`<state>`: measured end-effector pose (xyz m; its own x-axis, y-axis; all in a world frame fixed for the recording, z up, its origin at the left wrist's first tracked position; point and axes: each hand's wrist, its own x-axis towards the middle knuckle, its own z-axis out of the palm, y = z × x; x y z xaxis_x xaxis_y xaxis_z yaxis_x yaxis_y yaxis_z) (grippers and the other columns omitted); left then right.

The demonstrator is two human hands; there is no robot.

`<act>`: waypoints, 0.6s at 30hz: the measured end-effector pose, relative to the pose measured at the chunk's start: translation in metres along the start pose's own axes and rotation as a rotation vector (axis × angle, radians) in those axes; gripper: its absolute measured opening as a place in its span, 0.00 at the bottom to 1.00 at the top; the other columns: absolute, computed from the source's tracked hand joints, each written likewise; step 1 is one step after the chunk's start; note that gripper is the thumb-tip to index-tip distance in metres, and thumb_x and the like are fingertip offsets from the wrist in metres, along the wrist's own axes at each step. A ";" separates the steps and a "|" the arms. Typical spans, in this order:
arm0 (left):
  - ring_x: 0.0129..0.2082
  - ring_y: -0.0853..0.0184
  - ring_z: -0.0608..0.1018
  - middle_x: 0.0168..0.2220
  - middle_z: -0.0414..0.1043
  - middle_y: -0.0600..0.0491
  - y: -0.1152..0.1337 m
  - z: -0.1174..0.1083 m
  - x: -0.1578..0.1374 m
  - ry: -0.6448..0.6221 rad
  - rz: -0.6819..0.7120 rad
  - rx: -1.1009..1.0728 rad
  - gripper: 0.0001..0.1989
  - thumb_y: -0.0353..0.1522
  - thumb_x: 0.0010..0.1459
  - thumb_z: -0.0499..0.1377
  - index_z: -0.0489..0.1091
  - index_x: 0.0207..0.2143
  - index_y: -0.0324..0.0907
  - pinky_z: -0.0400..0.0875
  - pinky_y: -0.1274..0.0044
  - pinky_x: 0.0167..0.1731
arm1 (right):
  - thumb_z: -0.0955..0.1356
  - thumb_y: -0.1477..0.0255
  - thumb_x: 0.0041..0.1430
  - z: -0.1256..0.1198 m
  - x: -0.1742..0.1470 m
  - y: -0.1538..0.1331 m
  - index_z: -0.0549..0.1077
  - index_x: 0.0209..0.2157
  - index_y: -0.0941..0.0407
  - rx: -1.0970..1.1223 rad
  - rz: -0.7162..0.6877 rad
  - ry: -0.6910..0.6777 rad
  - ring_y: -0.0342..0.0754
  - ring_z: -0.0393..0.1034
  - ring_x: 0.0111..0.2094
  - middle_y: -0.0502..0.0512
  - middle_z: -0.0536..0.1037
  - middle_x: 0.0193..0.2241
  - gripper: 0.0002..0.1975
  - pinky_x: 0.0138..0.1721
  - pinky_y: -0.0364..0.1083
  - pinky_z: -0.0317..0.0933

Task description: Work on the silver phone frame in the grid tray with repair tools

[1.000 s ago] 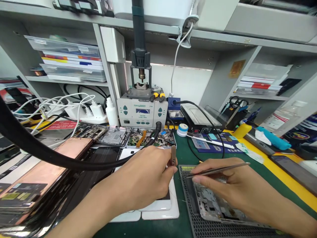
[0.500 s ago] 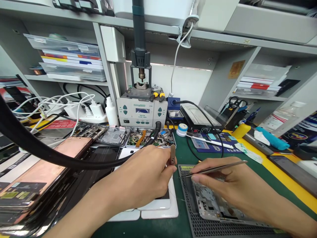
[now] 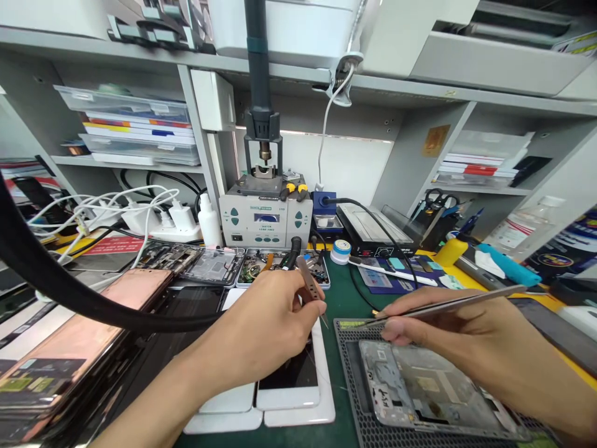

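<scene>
Over green matting (image 3: 339, 300) by grey shelving (image 3: 410, 174), newly tilted tweezers (image 3: 308, 279) are pinched in left hand (image 3: 273, 317), others (image 3: 461, 302) in right hand (image 3: 466, 336).

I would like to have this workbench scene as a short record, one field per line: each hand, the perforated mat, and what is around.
Left hand: holds brownish tweezers, tip slanting down
Right hand: holds long tweezers near the far edge of the perforated mat; contact cannot be told
On the perforated mat: bare phone frame, partly hidden by the right arm
Left of the mat: white-framed phone, partly hidden by the left hand
Behind: grey station with a display
</scene>
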<state>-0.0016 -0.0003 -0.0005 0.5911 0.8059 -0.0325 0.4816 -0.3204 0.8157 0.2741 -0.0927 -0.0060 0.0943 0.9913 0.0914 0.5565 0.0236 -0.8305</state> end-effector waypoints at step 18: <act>0.29 0.66 0.90 0.33 0.88 0.44 0.022 0.040 0.014 0.108 -0.430 -1.050 0.18 0.25 0.84 0.58 0.79 0.36 0.35 0.87 0.76 0.38 | 0.87 0.41 0.56 -0.005 -0.017 0.000 0.92 0.33 0.46 0.383 0.045 0.103 0.56 0.87 0.28 0.54 0.90 0.24 0.23 0.35 0.47 0.86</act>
<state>0.0434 -0.0158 -0.0058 0.4249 0.8032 -0.4175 -0.1784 0.5265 0.8313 0.2769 -0.1101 -0.0047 0.2045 0.9749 0.0882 0.2041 0.0457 -0.9779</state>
